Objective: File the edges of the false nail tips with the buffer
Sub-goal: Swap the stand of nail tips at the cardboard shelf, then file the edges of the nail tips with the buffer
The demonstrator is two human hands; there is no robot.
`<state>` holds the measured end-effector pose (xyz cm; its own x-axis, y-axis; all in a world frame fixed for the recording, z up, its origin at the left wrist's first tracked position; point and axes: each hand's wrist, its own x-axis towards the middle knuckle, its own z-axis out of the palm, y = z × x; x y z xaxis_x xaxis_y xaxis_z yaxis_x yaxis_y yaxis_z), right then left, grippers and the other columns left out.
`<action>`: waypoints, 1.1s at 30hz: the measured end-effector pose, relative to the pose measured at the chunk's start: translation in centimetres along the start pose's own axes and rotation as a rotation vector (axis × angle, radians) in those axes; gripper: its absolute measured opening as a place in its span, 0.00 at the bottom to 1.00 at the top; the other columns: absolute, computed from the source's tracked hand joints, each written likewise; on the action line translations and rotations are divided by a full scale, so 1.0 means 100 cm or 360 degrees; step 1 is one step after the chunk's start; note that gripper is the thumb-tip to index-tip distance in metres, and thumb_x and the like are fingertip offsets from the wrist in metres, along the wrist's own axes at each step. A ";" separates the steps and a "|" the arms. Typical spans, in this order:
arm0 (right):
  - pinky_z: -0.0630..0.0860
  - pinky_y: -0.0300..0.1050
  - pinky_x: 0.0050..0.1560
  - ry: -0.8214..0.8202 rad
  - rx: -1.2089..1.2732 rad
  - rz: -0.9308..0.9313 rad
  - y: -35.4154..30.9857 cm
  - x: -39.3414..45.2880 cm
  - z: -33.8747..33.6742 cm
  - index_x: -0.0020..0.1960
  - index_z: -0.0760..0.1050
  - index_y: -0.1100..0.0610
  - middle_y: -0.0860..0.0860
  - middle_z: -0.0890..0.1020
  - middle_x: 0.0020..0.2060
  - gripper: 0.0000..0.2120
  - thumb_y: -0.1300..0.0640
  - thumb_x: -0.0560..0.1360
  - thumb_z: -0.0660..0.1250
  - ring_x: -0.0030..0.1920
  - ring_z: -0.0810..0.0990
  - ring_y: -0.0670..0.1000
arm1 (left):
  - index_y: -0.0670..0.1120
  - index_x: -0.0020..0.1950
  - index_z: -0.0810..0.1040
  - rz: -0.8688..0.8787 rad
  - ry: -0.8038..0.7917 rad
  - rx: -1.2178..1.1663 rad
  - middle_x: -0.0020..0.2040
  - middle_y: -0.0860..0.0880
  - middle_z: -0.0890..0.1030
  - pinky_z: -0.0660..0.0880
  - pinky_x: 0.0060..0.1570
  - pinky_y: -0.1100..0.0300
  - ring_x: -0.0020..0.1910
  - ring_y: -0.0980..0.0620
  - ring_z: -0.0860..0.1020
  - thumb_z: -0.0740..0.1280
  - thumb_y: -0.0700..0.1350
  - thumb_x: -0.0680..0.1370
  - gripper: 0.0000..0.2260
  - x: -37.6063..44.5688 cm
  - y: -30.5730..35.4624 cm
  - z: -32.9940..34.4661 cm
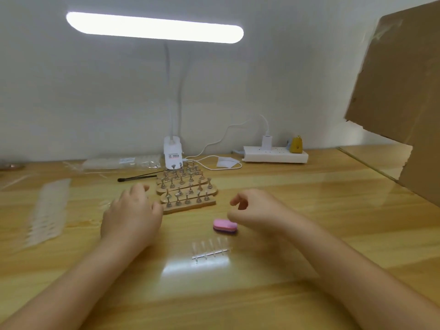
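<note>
A small pink and purple oval buffer (pixel 225 225) lies flat on the wooden table (pixel 309 210), just beyond a clear strip of false nail tips (pixel 210 249). The right hand (pixel 252 210) hovers just above the buffer, fingers loosely curled, holding nothing. The left hand (pixel 133 215) is spread, palm down, beside wooden nail stands (pixel 187 190). Behind are a lit desk lamp (pixel 154 27), a white power strip (pixel 276 157) and cardboard (pixel 400 96). The lamp's label is unreadable.
</note>
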<state>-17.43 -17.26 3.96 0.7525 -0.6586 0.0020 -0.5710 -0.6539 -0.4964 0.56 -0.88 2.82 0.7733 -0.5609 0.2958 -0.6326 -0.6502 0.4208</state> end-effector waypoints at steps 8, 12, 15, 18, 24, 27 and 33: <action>0.68 0.41 0.53 0.0214 -0.0375 -0.0616 0.001 -0.016 0.025 0.60 0.74 0.51 0.47 0.74 0.53 0.18 0.41 0.77 0.62 0.56 0.70 0.48 | 0.48 0.69 0.67 0.0206 0.0055 0.0029 0.52 0.54 0.79 0.64 0.63 0.51 0.59 0.47 0.74 0.64 0.54 0.77 0.22 0.005 -0.013 0.023; 0.69 0.41 0.49 0.0342 -0.0334 -0.0683 0.004 -0.016 0.030 0.55 0.77 0.51 0.46 0.75 0.46 0.14 0.43 0.78 0.62 0.50 0.71 0.47 | 0.49 0.70 0.68 0.0274 0.0047 -0.0075 0.52 0.56 0.80 0.65 0.62 0.51 0.59 0.48 0.74 0.68 0.51 0.76 0.23 0.005 -0.016 0.023; 0.71 0.43 0.51 0.0436 -0.0260 -0.0621 0.006 -0.016 0.029 0.56 0.78 0.51 0.46 0.77 0.46 0.14 0.44 0.78 0.62 0.49 0.73 0.47 | 0.51 0.69 0.69 0.0338 0.0049 -0.0181 0.47 0.59 0.78 0.68 0.59 0.51 0.54 0.50 0.75 0.70 0.51 0.75 0.23 0.006 -0.018 0.023; 0.71 0.45 0.54 0.0554 -0.0212 -0.0493 0.010 -0.014 0.024 0.60 0.76 0.50 0.46 0.80 0.51 0.14 0.45 0.79 0.62 0.53 0.74 0.49 | 0.53 0.68 0.70 0.0448 0.0036 -0.0192 0.46 0.62 0.77 0.68 0.56 0.52 0.51 0.53 0.74 0.69 0.52 0.76 0.21 0.006 -0.020 0.023; 0.72 0.46 0.53 0.0664 -0.0384 -0.0216 0.021 -0.011 0.018 0.54 0.80 0.49 0.46 0.82 0.48 0.12 0.45 0.78 0.62 0.52 0.75 0.52 | 0.55 0.66 0.69 0.0654 -0.0028 -0.0176 0.47 0.63 0.78 0.65 0.57 0.55 0.51 0.56 0.70 0.69 0.52 0.76 0.20 -0.004 -0.014 0.022; 0.71 0.46 0.56 0.0618 -0.0344 -0.0219 0.026 -0.011 0.015 0.59 0.78 0.50 0.46 0.81 0.53 0.15 0.46 0.77 0.64 0.57 0.73 0.52 | 0.54 0.64 0.71 0.0681 0.0010 -0.0113 0.52 0.61 0.77 0.64 0.59 0.56 0.56 0.53 0.72 0.68 0.45 0.75 0.18 -0.011 -0.010 0.017; 0.71 0.45 0.48 0.0805 -0.0118 -0.0622 0.022 -0.016 0.009 0.51 0.80 0.56 0.48 0.77 0.41 0.10 0.51 0.74 0.69 0.46 0.74 0.49 | 0.56 0.48 0.74 0.1129 -0.0004 -0.0222 0.44 0.61 0.76 0.64 0.45 0.61 0.43 0.63 0.72 0.60 0.58 0.71 0.10 -0.040 0.017 -0.001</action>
<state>-19.56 -17.31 2.10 0.6721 -0.4488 0.5890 -0.3208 -0.8933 -0.3147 -3.58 0.35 2.44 0.1784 -0.8249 0.5364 -0.9705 -0.0577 0.2340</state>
